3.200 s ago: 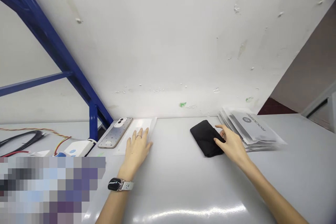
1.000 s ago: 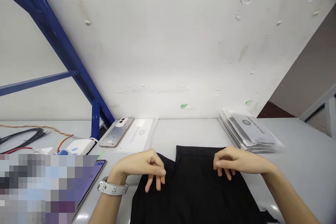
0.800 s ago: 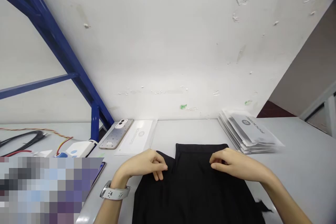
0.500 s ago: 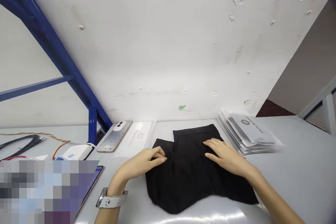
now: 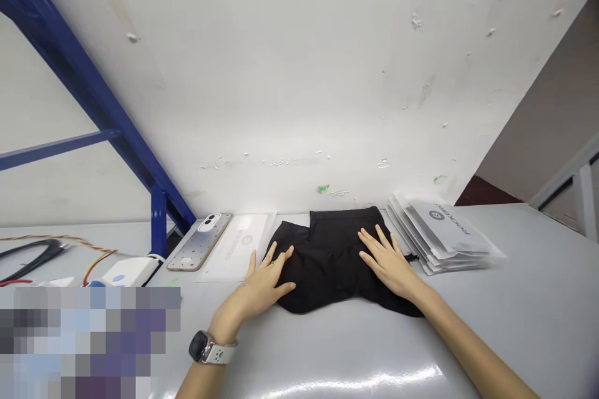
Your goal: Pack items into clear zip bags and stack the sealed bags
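Black folded cloth [image 5: 330, 259]: flat on the grey table [image 5: 515, 324], between my hands.
Left hand [image 5: 264, 280]: spread wide, pressing down on its left edge.
Right hand [image 5: 386, 265]: spread wide, palm down on its right side.
Beyond: printed white sleeve [image 5: 238, 246] left, stacked packets [image 5: 440, 234] right.

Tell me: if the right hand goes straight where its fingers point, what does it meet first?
The right hand meets the black folded garment first, already under its fingers; beyond it, probably the white wall, depth being unclear.
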{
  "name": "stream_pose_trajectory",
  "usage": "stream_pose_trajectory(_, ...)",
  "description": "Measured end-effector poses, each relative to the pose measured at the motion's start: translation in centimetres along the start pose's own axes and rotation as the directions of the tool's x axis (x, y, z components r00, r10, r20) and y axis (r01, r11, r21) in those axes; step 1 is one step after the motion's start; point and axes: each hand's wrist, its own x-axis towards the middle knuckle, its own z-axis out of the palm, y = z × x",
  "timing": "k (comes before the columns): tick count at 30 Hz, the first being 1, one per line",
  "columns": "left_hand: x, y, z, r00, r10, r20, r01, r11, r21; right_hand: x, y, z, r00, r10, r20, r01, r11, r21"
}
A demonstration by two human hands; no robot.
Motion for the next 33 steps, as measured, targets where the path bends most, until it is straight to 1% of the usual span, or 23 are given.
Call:
stream_pose_trajectory(2,0.0,0.0,0.0,1.0,0.001,-0.015,-0.001,1.0,-0.017,0.2,-0.1,-0.3,0.998,-0.036,-0.056,0.034,0.999,-0.034)
stream_pose_trajectory(4,0.1,0.1,0.0,0.999,0.008,-0.033,-0.009,1.0,-0.017,0.2,-0.3,-1.4,0.981,-0.076,-0.181,0.058,0.993,-0.101)
stream_pose_trajectory(5,0.2,0.2,0.0,0.999,0.011,-0.045,-0.011,1.0,-0.009,0.1,-0.2,-2.1,0.961,-0.089,-0.263,0.051,0.988,-0.147)
stream_pose_trajectory(7,0.3,0.4,-0.1,0.997,0.011,-0.073,-0.01,1.0,0.017,-0.3,0.4,-3.9,0.902,-0.091,-0.422,-0.02,0.968,-0.251)
stream_pose_trajectory(9,0.3,0.6,-0.1,0.994,0.014,-0.109,-0.009,0.999,0.047,-0.9,1.7,-5.4,0.845,-0.061,-0.531,-0.149,0.927,-0.344)
stream_pose_trajectory(10,0.4,0.7,0.0,0.992,0.019,-0.124,-0.011,0.998,0.063,-1.3,2.5,-6.0,0.837,-0.04,-0.546,-0.205,0.902,-0.38)
stream_pose_trajectory(12,0.5,0.6,0.2,0.987,0.038,-0.154,-0.023,0.995,0.099,-1.8,4.0,-6.8,0.855,0.043,-0.516,-0.288,0.868,-0.405)
stream_pose_trajectory(14,0.6,0.4,0.4,0.981,0.063,-0.183,-0.038,0.99,0.134,-2.2,4.9,-7.1,0.871,0.147,-0.469,-0.349,0.858,-0.378)
stream_pose_trajectory(15,0.6,0.3,0.6,0.977,0.076,-0.197,-0.047,0.988,0.15,-2.3,4.9,-7.3,0.866,0.192,-0.461,-0.379,0.855,-0.355)
stream_pose_trajectory(16,0.7,0.3,0.7,0.973,0.089,-0.213,-0.054,0.985,0.163,-2.4,4.7,-7.4,0.85,0.227,-0.475,-0.411,0.851,-0.329)
stream_pose_trajectory(18,0.7,0.4,0.9,0.96,0.101,-0.263,-0.053,0.982,0.183,-2.4,3.6,-7.5,0.793,0.238,-0.561,-0.449,0.851,-0.272)
stream_pose_trajectory(20,0.8,0.9,0.9,0.935,0.1,-0.34,-0.034,0.98,0.196,-2.5,1.7,-7.4,0.705,0.172,-0.688,-0.409,0.891,-0.197)
stream_pose_trajectory(21,0.8,1.3,0.9,0.917,0.102,-0.386,-0.024,0.979,0.202,-2.5,0.6,-7.1,0.656,0.112,-0.746,-0.345,0.924,-0.164)
stream_pose_trajectory(22,0.9,1.6,0.9,0.896,0.108,-0.431,-0.018,0.978,0.208,-2.5,-0.6,-6.7,0.617,0.043,-0.786,-0.252,0.957,-0.146)
stream_pose_trajectory(23,0.9,2.0,0.8,0.872,0.119,-0.475,-0.016,0.977,0.215,-2.6,-1.9,-6.2,0.602,-0.043,-0.797,-0.135,0.979,-0.155)
stream_pose_trajectory(24,0.9,2.3,0.8,0.845,0.132,-0.519,-0.016,0.975,0.221,-2.6,-3.1,-5.5,0.612,-0.14,-0.778,-0.01,0.983,-0.184)
stream_pose_trajectory(25,1.0,2.6,0.7,0.815,0.141,-0.563,-0.012,0.974,0.227,-2.6,-4.2,-4.8,0.651,-0.254,-0.715,0.12,0.965,-0.233)
stream_pose_trajectory(26,1.0,2.9,0.6,0.784,0.143,-0.604,0.001,0.973,0.231,-2.6,-5.1,-4.0,0.69,-0.366,-0.624,0.227,0.929,-0.293)
stream_pose_trajectory(28,0.9,3.1,0.4,0.739,0.131,-0.661,0.044,0.97,0.241,-2.6,-6.4,-2.6,0.771,-0.461,-0.44,0.323,0.877,-0.355)
stream_pose_trajectory(29,0.9,3.1,0.3,0.731,0.125,-0.671,0.064,0.966,0.25,-2.5,-6.7,-2.0,0.807,-0.462,-0.367,0.332,0.87,-0.366)
stream_pose_trajectory(30,0.9,3.1,0.2,0.734,0.121,-0.669,0.078,0.963,0.259,-2.5,-6.8,-1.6,0.839,-0.442,-0.315,0.324,0.874,-0.363)
stream_pose_trajectory(31,0.9,3.0,0.2,0.745,0.119,-0.656,0.083,0.96,0.269,-2.5,-6.7,-1.3,0.864,-0.419,-0.279,0.314,0.882,-0.351)
stream_pose_trajectory(33,0.9,2.8,0.3,0.778,0.126,-0.615,0.07,0.956,0.285,-2.4,-6.3,-1.1,0.891,-0.382,-0.245,0.299,0.9,-0.316)
